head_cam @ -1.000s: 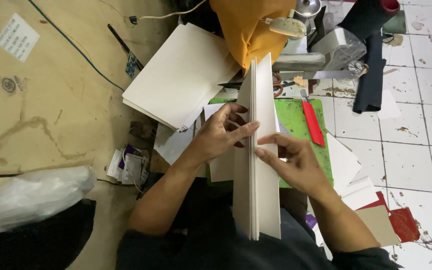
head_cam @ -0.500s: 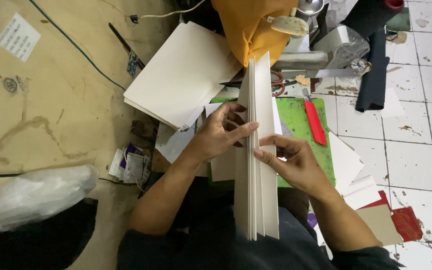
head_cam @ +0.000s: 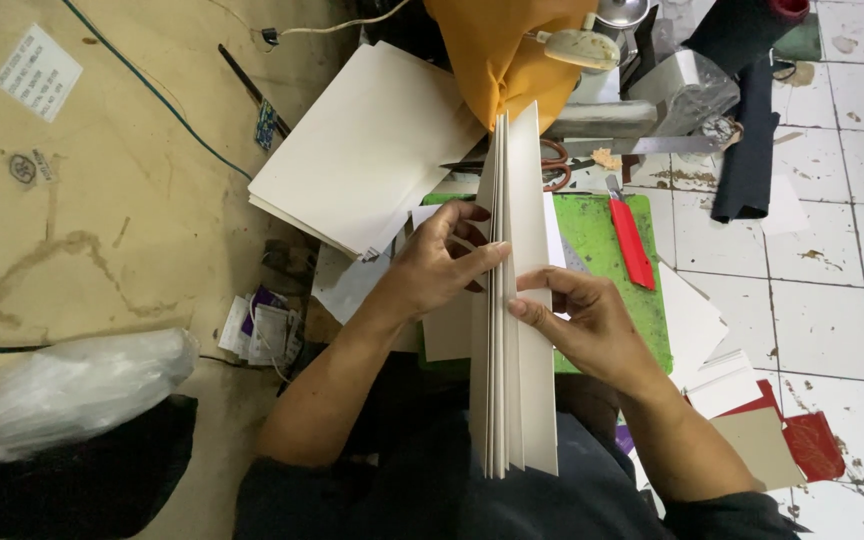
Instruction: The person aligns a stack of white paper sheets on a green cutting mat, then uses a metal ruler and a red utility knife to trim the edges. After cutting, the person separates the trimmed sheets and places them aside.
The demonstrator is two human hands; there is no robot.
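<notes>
Little shifts between frames: our left hand [head_cam: 442,265] slides its fingers a touch further onto the upright bundle of cream boards [head_cam: 517,300], and the bundle stands much as before.

Far left, we note a clear plastic bag [head_cam: 67,385] lying on brown cardboard [head_cam: 102,190], with a dark cable crossing it. Next comes a loose stack of cream sheets [head_cam: 367,150], tilted, just left of the bundle. Left hand presses flat against the bundle's left face, fingers spread, thumb tucked low. Bundle stands on edge at centre, between both hands, running from near us to the far orange cloth [head_cam: 502,50]. Our right hand [head_cam: 582,325] pinches the right face, fingers curled on the edge. Beneath it lies a green cutting mat [head_cam: 612,250], a red knife [head_cam: 630,240] on it. Farther right, white floor tiles [head_cam: 832,270] and dark red scraps [head_cam: 812,445].
</notes>
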